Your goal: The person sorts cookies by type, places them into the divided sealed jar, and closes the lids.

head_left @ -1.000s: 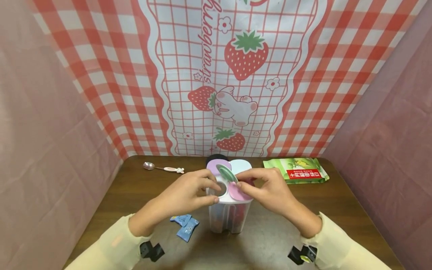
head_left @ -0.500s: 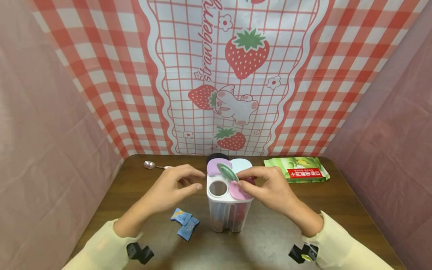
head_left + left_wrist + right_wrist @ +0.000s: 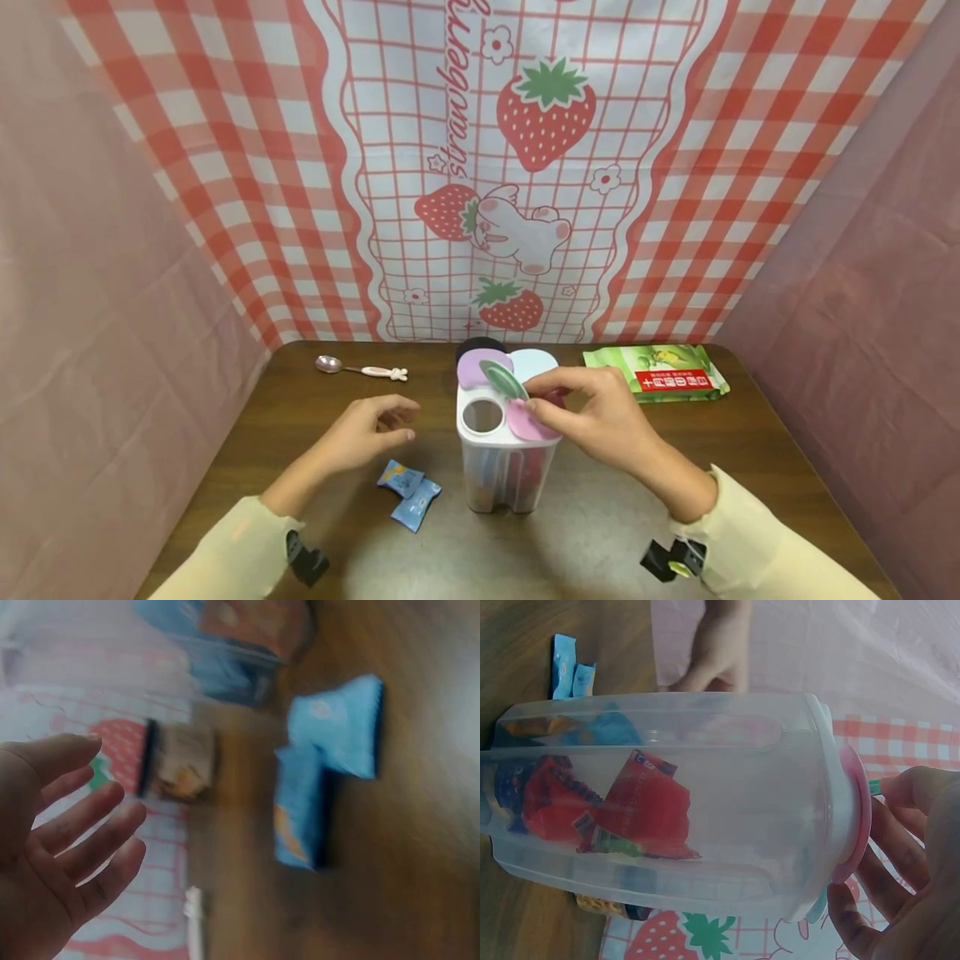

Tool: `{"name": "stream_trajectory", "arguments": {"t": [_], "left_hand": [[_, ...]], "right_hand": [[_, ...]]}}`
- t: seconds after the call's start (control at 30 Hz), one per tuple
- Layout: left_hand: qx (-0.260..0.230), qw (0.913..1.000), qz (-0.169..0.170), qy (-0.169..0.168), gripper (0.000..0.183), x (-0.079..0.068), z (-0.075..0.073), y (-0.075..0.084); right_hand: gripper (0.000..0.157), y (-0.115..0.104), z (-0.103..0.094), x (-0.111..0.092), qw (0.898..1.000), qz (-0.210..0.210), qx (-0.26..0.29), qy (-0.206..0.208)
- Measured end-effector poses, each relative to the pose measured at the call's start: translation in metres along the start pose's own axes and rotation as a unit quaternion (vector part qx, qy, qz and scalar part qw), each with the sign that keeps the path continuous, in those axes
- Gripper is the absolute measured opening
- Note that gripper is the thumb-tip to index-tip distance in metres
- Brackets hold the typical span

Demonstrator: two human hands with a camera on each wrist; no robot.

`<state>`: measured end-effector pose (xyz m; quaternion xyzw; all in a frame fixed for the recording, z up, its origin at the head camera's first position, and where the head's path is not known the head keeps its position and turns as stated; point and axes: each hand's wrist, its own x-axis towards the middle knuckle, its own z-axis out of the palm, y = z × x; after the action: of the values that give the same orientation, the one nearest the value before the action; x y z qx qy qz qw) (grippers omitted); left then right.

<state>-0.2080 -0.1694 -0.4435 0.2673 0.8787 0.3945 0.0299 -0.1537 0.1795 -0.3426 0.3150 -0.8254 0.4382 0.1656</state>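
Observation:
A clear plastic storage container (image 3: 510, 479) stands upright mid-table, with a white top and several coloured lids. My right hand (image 3: 611, 421) pinches its green flip lid (image 3: 504, 380), which is tilted up and leaves a round front-left opening uncovered. Red wrapped snacks (image 3: 649, 806) and blue ones (image 3: 607, 727) show through the walls. To the container's left, my left hand (image 3: 367, 433) is in the air with loosely bent fingers and holds nothing. Close by it, two small blue snack packets (image 3: 401, 478) lie touching on the table; they also appear in the left wrist view.
A spoon with a rabbit-tipped handle (image 3: 384, 372) lies at the back left. At the back right is a green package (image 3: 660, 375) with a red label. Behind the container, a jar's black lid (image 3: 480, 343) shows partly. A strawberry-print cloth (image 3: 510, 242) hangs along the table's rear edge.
My left hand has come away from the container's opening and moved left and down toward the blue packets. The right hand keeps holding the green lid up in the same place.

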Motion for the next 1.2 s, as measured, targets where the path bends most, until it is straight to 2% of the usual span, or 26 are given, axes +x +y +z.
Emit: {"name": "stream_trajectory", "arguments": {"t": [0.17, 0.43, 0.73, 1.2], "left_hand": [[-0.002, 0.9995, -0.009, -0.031, 0.038, -0.005, 0.006, -0.025], [0.000, 0.9985, -0.014, -0.052, 0.042, -0.012, 0.015, -0.046], [0.022, 0.9975, -0.029, -0.061, 0.045, -0.022, 0.022, -0.054], [0.051, 0.9973, -0.005, -0.051, 0.036, -0.026, 0.027, -0.064]], "right_hand": [[0.018, -0.001, 0.000, 0.001, 1.000, 0.002, 0.000, 0.000], [0.016, -0.001, 0.000, 0.000, 1.000, -0.002, 0.001, 0.001], [0.020, 0.000, 0.001, 0.000, 1.000, -0.001, 0.006, -0.001], [0.020, 0.000, 0.001, 0.000, 1.000, -0.004, 0.003, 0.000]]}}
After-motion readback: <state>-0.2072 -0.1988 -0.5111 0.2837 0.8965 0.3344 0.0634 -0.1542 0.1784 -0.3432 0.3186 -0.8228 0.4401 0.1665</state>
